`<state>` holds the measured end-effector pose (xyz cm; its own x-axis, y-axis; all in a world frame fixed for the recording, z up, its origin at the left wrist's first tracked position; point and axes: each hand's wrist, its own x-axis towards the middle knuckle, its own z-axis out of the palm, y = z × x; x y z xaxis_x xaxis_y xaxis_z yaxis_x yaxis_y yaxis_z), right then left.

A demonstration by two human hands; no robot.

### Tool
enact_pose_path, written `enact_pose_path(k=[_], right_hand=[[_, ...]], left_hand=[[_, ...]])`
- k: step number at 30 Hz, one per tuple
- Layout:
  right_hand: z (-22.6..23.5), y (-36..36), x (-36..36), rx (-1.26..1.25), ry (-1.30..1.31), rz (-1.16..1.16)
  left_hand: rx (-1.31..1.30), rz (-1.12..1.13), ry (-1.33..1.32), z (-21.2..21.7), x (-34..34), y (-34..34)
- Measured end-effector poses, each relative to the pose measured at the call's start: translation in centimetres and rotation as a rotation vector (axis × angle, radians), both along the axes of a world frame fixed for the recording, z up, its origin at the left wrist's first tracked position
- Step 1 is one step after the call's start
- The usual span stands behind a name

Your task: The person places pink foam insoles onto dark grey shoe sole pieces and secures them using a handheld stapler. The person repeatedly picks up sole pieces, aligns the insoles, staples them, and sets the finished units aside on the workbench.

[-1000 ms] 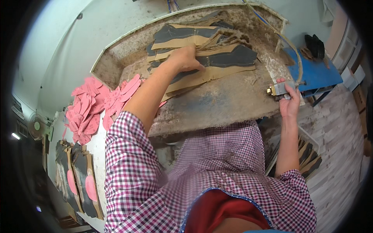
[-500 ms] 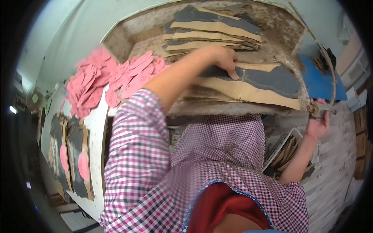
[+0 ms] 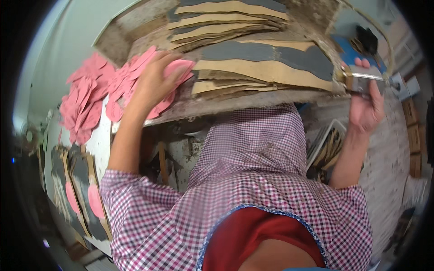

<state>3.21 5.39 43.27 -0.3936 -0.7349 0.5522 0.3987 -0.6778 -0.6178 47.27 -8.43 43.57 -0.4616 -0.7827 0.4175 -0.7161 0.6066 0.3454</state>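
Observation:
My left hand (image 3: 156, 81) is at the pile of pink sole-shaped pieces (image 3: 129, 81), its thumb and fingers closed around one pink piece (image 3: 183, 67). My right hand (image 3: 365, 108) grips a flat, silvery metal-bodied tool (image 3: 367, 77) with a brownish left end; I cannot make out its kind. The tool is at the right end of a stack of long insole-shaped sheets (image 3: 264, 72), tan with dark grey bands. Neither hand touches the top sheet.
Another stack of tan and grey sheets (image 3: 228, 20) lies behind, inside the dusty bench tray (image 3: 135, 27). More pink pieces (image 3: 83, 99) are heaped at left. Sheets with pink patches (image 3: 81, 189) lie on the white table. A crate of pieces (image 3: 327, 149) stands below right.
My left hand has left the near stack and moved left to the pink pile, where it has taken a piece. My right hand still holds the metal tool, now turned more into view.

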Motion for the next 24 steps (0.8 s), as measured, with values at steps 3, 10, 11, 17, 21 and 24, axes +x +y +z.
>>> enact_pose_path(k=[3,10,11,17,21,24], right_hand=[[1.1,-1.1,3.3,-0.099,0.195,-0.088],[0.8,-3.4,8.3,-0.142,0.382,-0.158],[0.6,-3.5,8.5,-0.123,0.409,-0.172],[-0.5,-3.8,8.5,-0.043,0.486,-0.338],[-0.6,-2.6,7.5,0.074,0.555,-0.364],[-1.0,-2.5,8.9,0.051,0.521,-0.288]], left_hand=[[0.079,0.002,-0.227,-0.8,4.9,0.4],[0.457,-0.079,-0.148,0.4,8.0,0.4],[0.502,-0.069,-0.110,0.3,8.0,0.5],[0.368,-0.154,-0.038,-1.0,8.6,-0.8],[0.224,-0.124,-0.057,-2.1,8.7,-1.2],[0.086,-0.009,0.023,-2.1,8.8,-1.5]])
